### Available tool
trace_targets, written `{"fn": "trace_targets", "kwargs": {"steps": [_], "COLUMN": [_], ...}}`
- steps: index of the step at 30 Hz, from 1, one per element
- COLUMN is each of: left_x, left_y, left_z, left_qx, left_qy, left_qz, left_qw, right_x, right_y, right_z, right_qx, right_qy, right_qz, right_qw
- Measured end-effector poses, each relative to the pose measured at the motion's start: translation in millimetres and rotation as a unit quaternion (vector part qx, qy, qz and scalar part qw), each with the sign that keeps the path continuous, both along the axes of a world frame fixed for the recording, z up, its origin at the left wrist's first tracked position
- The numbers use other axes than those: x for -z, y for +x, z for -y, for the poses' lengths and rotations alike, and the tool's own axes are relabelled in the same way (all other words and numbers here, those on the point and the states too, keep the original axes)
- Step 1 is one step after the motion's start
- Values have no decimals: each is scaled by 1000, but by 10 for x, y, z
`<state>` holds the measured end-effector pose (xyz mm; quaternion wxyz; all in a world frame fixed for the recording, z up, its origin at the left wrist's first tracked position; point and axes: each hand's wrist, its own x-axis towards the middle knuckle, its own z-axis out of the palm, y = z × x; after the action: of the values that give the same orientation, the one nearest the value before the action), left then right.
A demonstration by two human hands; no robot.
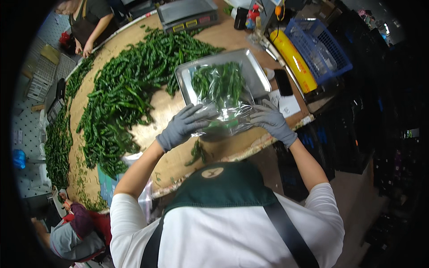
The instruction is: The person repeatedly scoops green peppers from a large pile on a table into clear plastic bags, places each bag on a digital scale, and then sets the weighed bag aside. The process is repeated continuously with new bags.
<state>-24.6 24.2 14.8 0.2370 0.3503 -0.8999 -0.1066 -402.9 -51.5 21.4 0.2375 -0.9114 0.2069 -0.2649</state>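
A clear plastic bag (225,114) of long green peppers (218,82) lies partly on a metal tray (254,67), its near end over the wooden table. My left hand (183,125), in a grey glove, grips the bag's left side near that end. At the opposite side, my right hand (272,121), gloved alike, has its fingertips on the film and seems to pinch it. The film between my hands is creased and shiny. A few loose peppers (197,153) rest on the table just below the bag.
A large heap of green peppers (124,90) spreads to the left. Beyond stands a weighing scale (187,16). At right are a phone (283,82), written paper (288,104), a yellow film roll (293,60) and a blue basket (321,50). Co-workers (95,26) stand along the table's far edge.
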Motion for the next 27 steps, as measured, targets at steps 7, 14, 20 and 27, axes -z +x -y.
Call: {"fn": "trace_targets", "kwargs": {"steps": [7,14,20,27], "left_x": [-1207,-673,471,158], "left_y": [207,22,-356,-808], "left_z": [1473,1250,528,620], "left_qx": [-96,-256,-511,-466], "left_qy": [160,95,228,-108], "left_qz": [-476,-567,-333,-100], "left_qw": [860,777,759,872], "right_x": [-1057,-588,298,470], "right_y": [954,1216,1064,1122], "right_z": [1623,1421,560,608], "right_qx": [204,356,455,476], "right_qy": [154,17,111,-3], "right_qz": [343,288,-53,-30], "right_qw": [904,889,882,879]}}
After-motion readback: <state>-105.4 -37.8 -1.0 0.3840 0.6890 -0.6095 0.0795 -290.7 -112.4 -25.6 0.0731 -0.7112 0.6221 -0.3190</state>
